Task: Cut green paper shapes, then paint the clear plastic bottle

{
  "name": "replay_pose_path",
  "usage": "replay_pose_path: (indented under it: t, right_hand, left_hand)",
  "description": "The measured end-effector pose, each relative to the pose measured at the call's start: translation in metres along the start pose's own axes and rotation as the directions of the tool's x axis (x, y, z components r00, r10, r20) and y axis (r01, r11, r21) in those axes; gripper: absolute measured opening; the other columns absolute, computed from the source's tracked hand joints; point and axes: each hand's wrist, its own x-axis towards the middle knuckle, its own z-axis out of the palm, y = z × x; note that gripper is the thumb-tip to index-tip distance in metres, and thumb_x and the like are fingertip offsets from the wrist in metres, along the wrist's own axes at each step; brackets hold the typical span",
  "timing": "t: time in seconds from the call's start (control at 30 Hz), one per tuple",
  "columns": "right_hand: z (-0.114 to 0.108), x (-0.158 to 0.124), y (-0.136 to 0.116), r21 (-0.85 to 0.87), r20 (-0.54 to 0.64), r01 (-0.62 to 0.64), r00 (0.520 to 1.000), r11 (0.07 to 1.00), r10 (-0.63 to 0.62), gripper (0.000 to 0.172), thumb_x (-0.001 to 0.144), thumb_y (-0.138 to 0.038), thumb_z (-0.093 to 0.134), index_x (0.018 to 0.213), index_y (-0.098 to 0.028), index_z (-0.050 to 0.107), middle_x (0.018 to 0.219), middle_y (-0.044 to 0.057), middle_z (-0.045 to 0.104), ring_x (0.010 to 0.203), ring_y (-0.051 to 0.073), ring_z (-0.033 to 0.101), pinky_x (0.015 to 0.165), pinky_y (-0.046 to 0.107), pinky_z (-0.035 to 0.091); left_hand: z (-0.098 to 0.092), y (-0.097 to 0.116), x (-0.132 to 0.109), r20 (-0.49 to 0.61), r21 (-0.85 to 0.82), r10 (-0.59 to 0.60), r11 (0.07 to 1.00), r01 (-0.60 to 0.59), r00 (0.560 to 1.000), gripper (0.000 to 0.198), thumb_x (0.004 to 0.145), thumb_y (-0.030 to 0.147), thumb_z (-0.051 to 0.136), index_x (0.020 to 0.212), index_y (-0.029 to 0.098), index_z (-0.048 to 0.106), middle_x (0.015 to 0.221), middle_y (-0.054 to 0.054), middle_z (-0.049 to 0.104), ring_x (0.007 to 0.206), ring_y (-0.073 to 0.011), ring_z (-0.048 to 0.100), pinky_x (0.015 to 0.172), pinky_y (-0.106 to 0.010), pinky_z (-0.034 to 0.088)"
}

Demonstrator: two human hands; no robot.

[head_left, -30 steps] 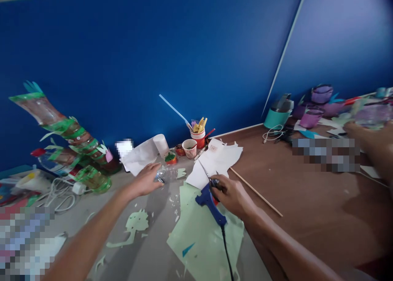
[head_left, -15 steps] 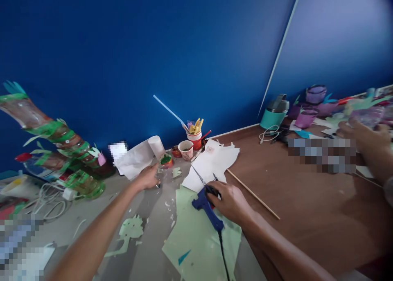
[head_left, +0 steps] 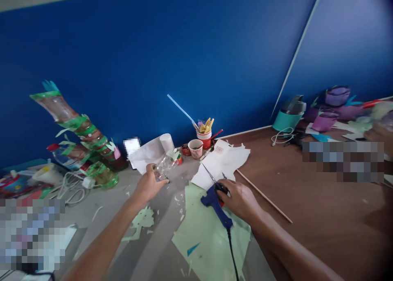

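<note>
My left hand [head_left: 150, 185] is closed around a clear plastic bottle piece [head_left: 166, 165], tipped on its side and held above the grey tabletop. A pale green paper cut-out [head_left: 174, 154] shows at its far end; whether it is fixed there I cannot tell. In my right hand [head_left: 241, 197] is a pair of dark-handled scissors [head_left: 210, 174], blades apart and pointing up and left. Just under that hand a blue glue gun [head_left: 218, 210] lies on pale green paper [head_left: 196, 228], its cord running towards me.
White paper [head_left: 222, 160], a wooden stick [head_left: 267, 197] and paper cups [head_left: 195, 149] lie beyond my hands. On the left stands a decorated bottle structure [head_left: 89, 133] beside tangled white cables [head_left: 72, 191]. Another person's hand [head_left: 379, 133] is at far right.
My left hand has taken hold of the clear bottle piece and raised it from the table. My right hand still holds the scissors by the glue gun. The view has shifted left.
</note>
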Motion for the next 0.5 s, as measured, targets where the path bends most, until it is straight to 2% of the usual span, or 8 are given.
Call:
replay_pose_path:
  t: [0.07,0.17,0.27,0.33,0.4,0.5]
  right_hand:
    - [0.002,0.000,0.000,-0.042,-0.002,0.010,1.000,0.999,-0.010,0.027,0.086,-0.028,0.055,0.109,-0.022,0.067,0.103,0.006,0.073,0.088,0.024,0.068,0.071,0.028,0.042]
    - [0.004,0.001,0.001,-0.099,-0.022,0.037,0.999,0.994,-0.039,0.026,0.086,-0.028,0.054,0.107,-0.020,0.067,0.101,0.007,0.072,0.087,0.024,0.067,0.072,0.029,0.042]
    - [0.005,0.001,0.000,-0.144,-0.034,0.058,0.997,0.988,-0.064,0.025,0.088,-0.027,0.053,0.106,-0.020,0.067,0.099,0.007,0.072,0.085,0.024,0.067,0.071,0.030,0.042]
    - [0.006,0.000,0.000,-0.167,-0.032,0.074,0.996,0.983,-0.081,0.026,0.088,-0.027,0.051,0.107,-0.019,0.066,0.098,0.008,0.072,0.084,0.023,0.068,0.072,0.030,0.042]
    - [0.006,0.000,-0.001,-0.184,-0.033,0.095,0.994,0.978,-0.103,0.026,0.089,-0.026,0.049,0.109,-0.019,0.066,0.099,0.008,0.072,0.083,0.023,0.068,0.073,0.030,0.042]
    - [0.007,-0.001,-0.003,-0.223,-0.029,0.123,0.991,0.967,-0.132,0.026,0.090,-0.026,0.048,0.108,-0.019,0.066,0.097,0.009,0.072,0.080,0.022,0.067,0.072,0.031,0.040]
  left_hand:
    - [0.001,0.002,-0.010,-0.028,-0.113,-0.022,0.993,0.019,0.999,0.068,0.066,0.035,0.072,0.123,0.016,0.039,0.096,-0.010,0.066,0.089,-0.0283,0.064,0.074,-0.035,0.045]
    - [0.008,0.000,-0.021,-0.069,-0.277,-0.006,0.961,-0.014,0.998,0.066,0.066,0.031,0.070,0.123,0.019,0.040,0.089,-0.004,0.062,0.084,-0.0238,0.062,0.075,-0.034,0.045]
    - [0.018,-0.007,-0.029,-0.111,-0.428,0.039,0.900,-0.083,0.993,0.047,0.068,0.028,0.064,0.111,0.020,0.047,0.087,-0.001,0.057,0.082,-0.0194,0.059,0.078,-0.033,0.044]
    - [0.027,-0.012,-0.033,-0.128,-0.546,0.036,0.832,-0.101,0.991,0.038,0.069,0.026,0.061,0.105,0.021,0.049,0.087,0.000,0.057,0.083,-0.0184,0.057,0.081,-0.033,0.043]
    - [0.036,-0.017,-0.037,-0.101,-0.646,-0.022,0.762,-0.049,0.995,0.031,0.068,0.024,0.062,0.097,0.021,0.052,0.086,0.000,0.058,0.084,-0.0181,0.057,0.081,-0.032,0.043]
    - [0.049,-0.023,-0.038,-0.052,-0.817,-0.113,0.576,0.023,0.992,0.030,0.064,0.026,0.067,0.091,0.021,0.055,0.086,-0.001,0.063,0.084,-0.0183,0.060,0.081,-0.032,0.043]
